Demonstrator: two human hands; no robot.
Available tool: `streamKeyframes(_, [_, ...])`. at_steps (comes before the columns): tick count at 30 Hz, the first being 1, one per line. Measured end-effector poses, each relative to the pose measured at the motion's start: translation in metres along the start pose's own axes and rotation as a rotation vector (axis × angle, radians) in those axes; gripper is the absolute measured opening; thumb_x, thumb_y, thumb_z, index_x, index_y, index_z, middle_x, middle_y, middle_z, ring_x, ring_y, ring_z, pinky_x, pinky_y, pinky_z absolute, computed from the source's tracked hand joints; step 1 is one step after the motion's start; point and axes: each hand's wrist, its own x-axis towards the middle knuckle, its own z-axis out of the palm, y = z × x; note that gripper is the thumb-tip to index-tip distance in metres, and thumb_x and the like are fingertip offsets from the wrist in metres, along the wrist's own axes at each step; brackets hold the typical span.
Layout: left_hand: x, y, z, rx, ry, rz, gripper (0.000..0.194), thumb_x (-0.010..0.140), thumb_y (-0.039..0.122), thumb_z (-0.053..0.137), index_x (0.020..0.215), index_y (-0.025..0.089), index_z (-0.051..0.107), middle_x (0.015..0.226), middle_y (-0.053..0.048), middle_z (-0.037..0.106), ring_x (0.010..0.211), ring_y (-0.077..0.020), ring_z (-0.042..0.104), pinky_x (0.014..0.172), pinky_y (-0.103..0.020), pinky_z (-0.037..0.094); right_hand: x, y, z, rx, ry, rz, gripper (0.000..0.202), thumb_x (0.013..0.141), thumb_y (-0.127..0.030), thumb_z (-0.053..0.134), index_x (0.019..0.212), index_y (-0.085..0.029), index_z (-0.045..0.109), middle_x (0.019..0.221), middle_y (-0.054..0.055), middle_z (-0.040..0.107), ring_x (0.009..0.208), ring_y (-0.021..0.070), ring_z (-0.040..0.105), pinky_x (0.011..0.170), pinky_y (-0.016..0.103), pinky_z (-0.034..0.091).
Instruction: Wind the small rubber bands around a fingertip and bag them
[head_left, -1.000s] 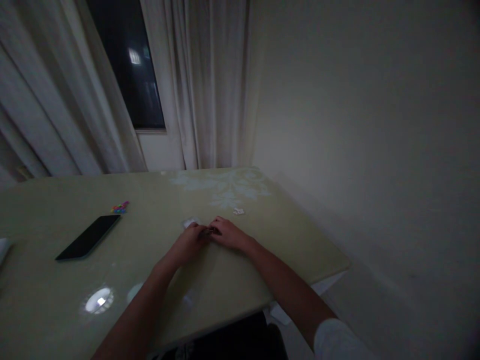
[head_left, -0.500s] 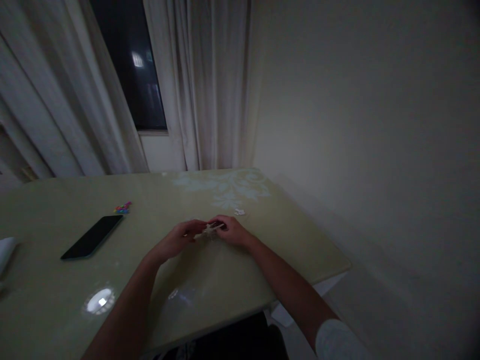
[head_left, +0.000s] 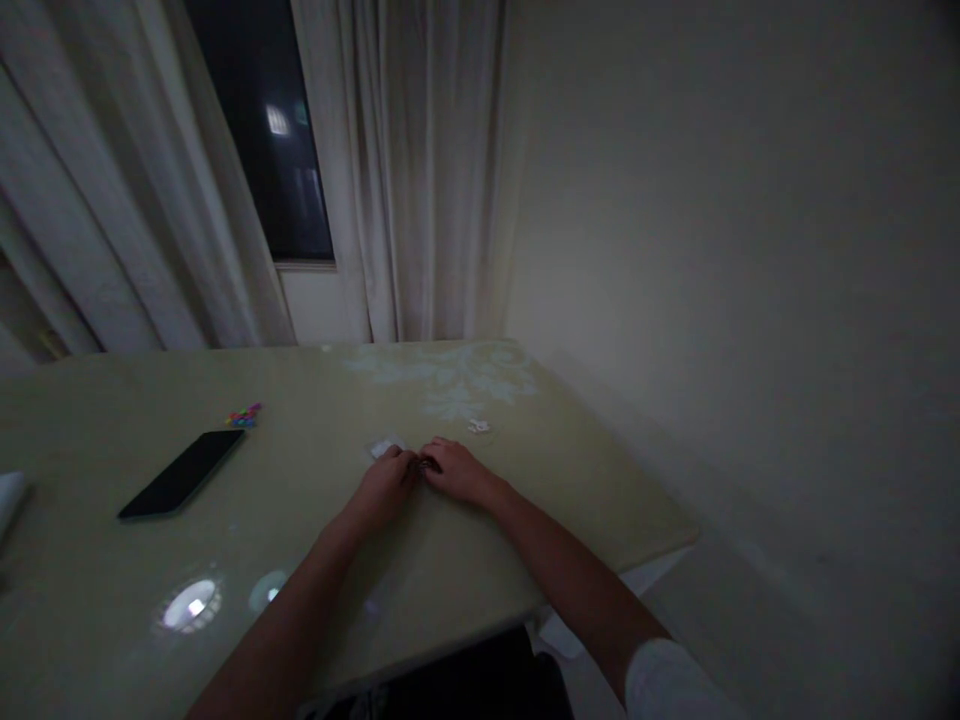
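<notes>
1. Wall [head_left: 735,260]: pale and plain; it fills the right side of the view, beside the table.
2. Table [head_left: 420,610]: glossy, yellowish-green, with a pale leaf pattern near its far edge; round light reflections show at the near left.
3. Curtains [head_left: 405,200]: light, hanging in folds past the far edge; a dark window [head_left: 266,140] shows between them.
4. Flat black device [head_left: 182,474]: lying at an angle on the table, well apart from the hands, to their left.
5. Right hand [head_left: 457,472]: fingers bent inward, pinching the right side of a small item [head_left: 424,466]; palm turned down.
6. Left hand [head_left: 386,487]: fingers drawn together, pinching the item from the left; its thumb is hidden.
7. White-and-clear packet [head_left: 386,445]: on the table, just beyond the left hand's fingers.
8. Coloured pieces [head_left: 244,416]: a small cluster beyond the device's far end; pink, blue and other bright colours noted.
9. White pieces [head_left: 478,426]: grouped on the table, beyond the right hand and near it.
10. Small item: between the two hands, at the meeting fingertips; mostly covered, its shape cannot be told; whether it touches the table cannot be told.
</notes>
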Motion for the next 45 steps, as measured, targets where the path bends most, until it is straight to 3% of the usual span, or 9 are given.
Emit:
streamKeyframes(6, [0.002,0.002,-0.008,-0.132,0.081,0.019,0.032,0.102,0.037,0.067,0.127,0.018,0.066,0.127,-0.01,0.07,0.109,-0.025,0.071,0.095,-0.048,0.06,-0.002,-0.002,-0.002,0.081,0.086,-0.007,0.024,0.096,-0.004,0.058,0.112,-0.016,0.07,0.108,0.008,0.072,0.101,0.0207,0.065,0.094,0.033,0.049])
streamKeyframes(11, [-0.001,-0.005,-0.024,-0.272,0.029,0.059,0.037,0.102,0.036,0.067,0.134,0.017,0.063,0.128,-0.011,0.07,0.11,-0.0258,0.072,0.094,-0.048,0.061,-0.005,0.004,-0.016,0.15,0.068,-0.035,0.046,0.092,0.006,0.048,0.126,-0.018,0.069,0.122,0.009,0.072,0.107,0.0178,0.069,0.098,0.033,0.051])
streamKeyframes(16, [-0.01,-0.012,-0.038,-0.237,-0.05,0.073,0.038,0.101,0.037,0.068,0.134,0.018,0.064,0.134,-0.012,0.068,0.117,-0.0277,0.07,0.097,-0.051,0.06,-0.011,0.009,-0.027,0.128,0.029,0.005,0.036,0.091,-0.011,0.072,0.126,-0.016,0.071,0.124,0.012,0.066,0.1,0.0197,0.067,0.093,0.035,0.053])
streamKeyframes(18, [-0.013,-0.012,-0.039,-0.173,-0.074,0.072,0.039,0.1,0.037,0.069,0.133,0.018,0.065,0.133,-0.012,0.069,0.116,-0.0275,0.07,0.096,-0.05,0.06,-0.012,0.007,-0.031,0.121,-0.005,0.021,0.046,0.085,-0.024,0.086,0.128,-0.017,0.07,0.127,0.012,0.063,0.098,0.0196,0.065,0.09,0.034,0.053])
streamKeyframes(20, [-0.014,-0.01,-0.036,-0.095,-0.082,0.077,0.04,0.098,0.038,0.071,0.133,0.018,0.065,0.132,-0.012,0.069,0.114,-0.0275,0.07,0.097,-0.051,0.06,-0.011,0.003,-0.038,0.119,-0.042,0.039,0.052,0.081,-0.031,0.09,0.127,-0.017,0.071,0.125,0.011,0.063,0.094,0.0186,0.064,0.086,0.032,0.053])
streamKeyframes(24, [-0.011,-0.002,-0.017,0.05,-0.046,0.106,0.042,0.097,0.04,0.072,0.132,0.018,0.065,0.133,-0.011,0.068,0.117,-0.0284,0.067,0.101,-0.053,0.056,-0.022,-0.012,-0.062,0.129,-0.161,0.079,0.024,0.086,-0.028,0.085,0.104,-0.015,0.076,0.094,0.004,0.07,0.08,0.0156,0.063,0.072,0.026,0.049])
streamKeyframes(30, [-0.003,0.009,0.007,0.164,0.017,0.116,0.034,0.099,0.039,0.069,0.126,0.017,0.067,0.128,-0.01,0.069,0.113,-0.0264,0.068,0.098,-0.05,0.057,-0.103,-0.045,-0.095,0.126,-0.429,0.114,0.023,0.076,-0.029,0.091,0.09,-0.017,0.078,0.071,-0.004,0.066,0.064,0.0117,0.061,0.059,0.021,0.041])
streamKeyframes(35, [0.004,0.014,0.013,0.209,0.043,0.111,0.029,0.101,0.037,0.068,0.122,0.017,0.068,0.124,-0.009,0.07,0.109,-0.025,0.07,0.095,-0.048,0.059,-0.154,-0.063,-0.084,-0.039,-0.376,0.269,0.026,0.08,-0.03,0.087,0.1,-0.017,0.077,0.081,0.0,0.071,0.074,0.0148,0.062,0.068,0.023,0.04])
streamKeyframes(45, [0.018,0.016,0.028,0.21,0.045,0.078,0.033,0.101,0.036,0.068,0.127,0.017,0.066,0.129,-0.01,0.069,0.11,-0.0254,0.07,0.094,-0.048,0.06,-0.159,-0.065,-0.065,-0.207,-0.365,0.207,0.002,0.082,-0.017,0.067,0.084,-0.019,0.068,0.083,0.004,0.071,0.072,0.0173,0.058,0.065,0.027,0.035])
